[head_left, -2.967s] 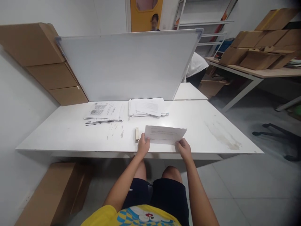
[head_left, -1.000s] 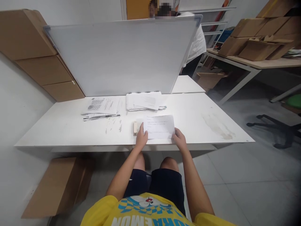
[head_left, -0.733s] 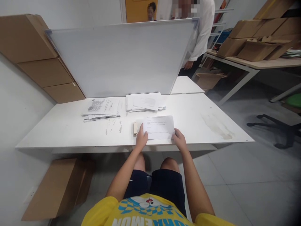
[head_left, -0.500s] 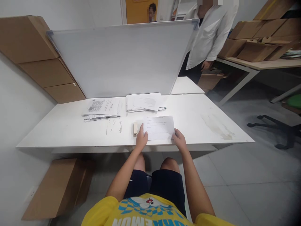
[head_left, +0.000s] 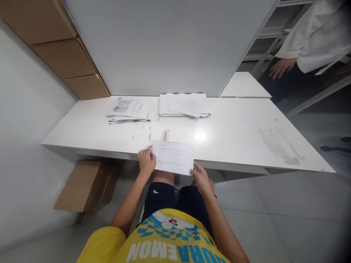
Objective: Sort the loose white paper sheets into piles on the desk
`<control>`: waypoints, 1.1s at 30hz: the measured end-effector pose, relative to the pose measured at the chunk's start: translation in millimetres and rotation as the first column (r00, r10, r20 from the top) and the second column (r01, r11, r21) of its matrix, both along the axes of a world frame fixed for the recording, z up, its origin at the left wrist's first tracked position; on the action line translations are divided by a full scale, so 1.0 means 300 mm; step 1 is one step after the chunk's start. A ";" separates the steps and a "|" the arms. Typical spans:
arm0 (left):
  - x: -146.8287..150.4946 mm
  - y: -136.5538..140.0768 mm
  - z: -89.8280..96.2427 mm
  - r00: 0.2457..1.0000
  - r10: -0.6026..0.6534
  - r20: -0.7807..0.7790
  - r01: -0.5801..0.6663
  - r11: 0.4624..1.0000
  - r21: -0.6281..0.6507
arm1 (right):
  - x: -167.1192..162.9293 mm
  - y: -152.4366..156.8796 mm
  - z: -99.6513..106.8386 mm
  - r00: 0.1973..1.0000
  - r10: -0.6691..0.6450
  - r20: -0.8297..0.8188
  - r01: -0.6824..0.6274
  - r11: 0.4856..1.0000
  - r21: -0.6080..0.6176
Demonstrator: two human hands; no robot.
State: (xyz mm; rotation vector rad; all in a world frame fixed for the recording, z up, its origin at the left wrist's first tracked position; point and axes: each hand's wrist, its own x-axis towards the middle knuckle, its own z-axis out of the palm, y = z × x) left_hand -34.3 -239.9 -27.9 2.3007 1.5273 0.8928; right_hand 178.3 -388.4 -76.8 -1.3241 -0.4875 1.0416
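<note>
Here, the step in hand appears to be handling 1 printed sheet [head_left: 173, 157], which lies at the near edge of the white table [head_left: 233, 135], its lower part jutting past that edge over the lap. Taking the sheet as the clock's centre, with 12 pointing away from the person, the off-white block [head_left: 168, 134] sits just beyond its top edge, between 11 and 12, its near end apparently covered by the paper. The next move, as I judge it, calls for a light, even hold at both sides, so that the overhanging part does not buckle or drag the block. The left hand [head_left: 147, 160] comes in at 9 o'clock, its fingers bent and slightly apart from the thumb at the sheet's left edge; I cannot tell whether they pinch it. The right hand [head_left: 201, 177] is at 4 o'clock, its wrist below the table edge, thumb and fingers closed narrowly around the lower right corner. Further off are 2 paper piles: the left pile [head_left: 128, 107] at 10 and the middle pile [head_left: 184, 104] at 12.
</note>
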 end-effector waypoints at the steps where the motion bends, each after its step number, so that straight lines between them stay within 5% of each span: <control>1: 0.000 0.002 -0.004 1.000 -0.001 -0.019 0.001 1.000 -0.012 | -0.001 0.007 -0.004 1.000 0.004 0.004 -0.004 1.000 -0.015; 14: 0.057 -0.030 -0.029 0.992 -0.122 -0.035 0.120 0.992 -0.050 | 0.041 -0.069 -0.042 0.997 -0.081 -0.002 0.081 0.993 -0.085; 26: 0.085 0.022 0.001 0.976 -0.210 -0.049 0.204 0.974 -0.103 | 0.071 -0.047 -0.014 0.975 -0.219 0.020 0.219 0.976 0.003; 33: 0.135 0.102 0.027 0.878 -0.479 -0.011 0.477 0.876 -0.070 | 0.103 -0.025 0.003 0.957 -0.290 -0.018 0.290 0.957 0.021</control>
